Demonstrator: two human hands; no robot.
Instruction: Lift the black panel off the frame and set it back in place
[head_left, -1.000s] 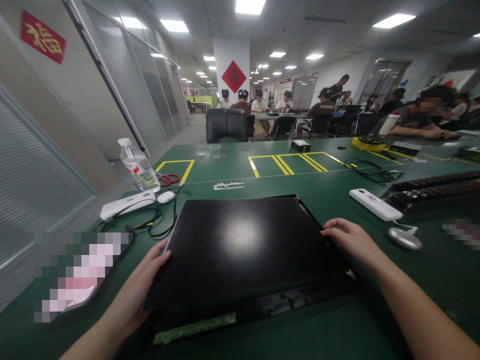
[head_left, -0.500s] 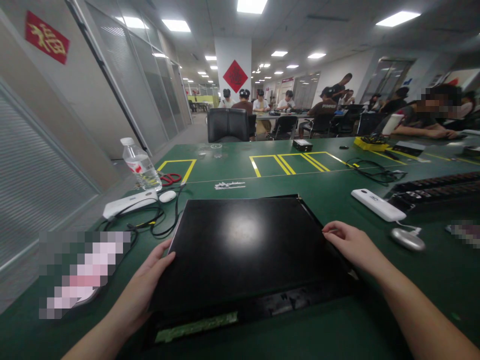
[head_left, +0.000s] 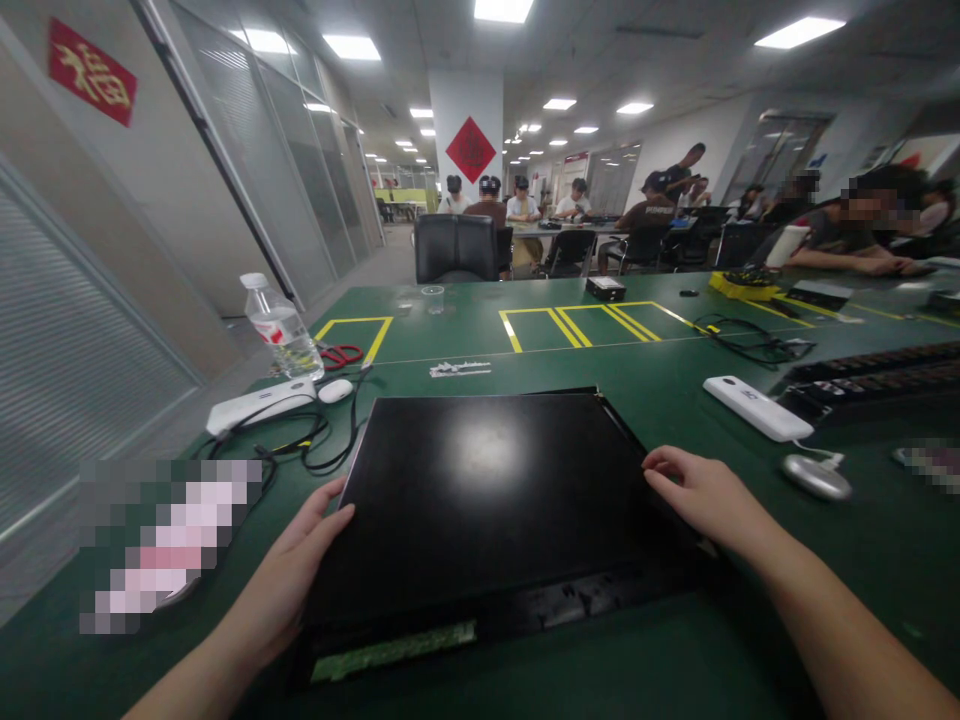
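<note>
A flat black display panel [head_left: 480, 500] lies over a dark frame [head_left: 630, 428] on the green table, with light glinting off its glossy face. Along its near edge shows a green circuit board strip [head_left: 394, 652]. My left hand [head_left: 300, 560] grips the panel's left edge, thumb on top and the other fingers at the side, partly hidden underneath. On the opposite side, my right hand [head_left: 690, 490] has its bent fingertips pinched on the right edge, where panel and frame meet; exactly which of the two they touch is hard to see.
To the left are a water bottle [head_left: 279, 330], red scissors [head_left: 341, 356], a white device [head_left: 262, 403], black cables [head_left: 319, 450] and a blurred-out item [head_left: 172, 545]. White power bank [head_left: 756, 408] and silver mouse [head_left: 816, 477] lie right. A black chair [head_left: 456, 250] and several people are beyond.
Almost nothing differs. My right hand has shifted very slightly left along the edge, and the left thumb sits a touch further onto the panel.
</note>
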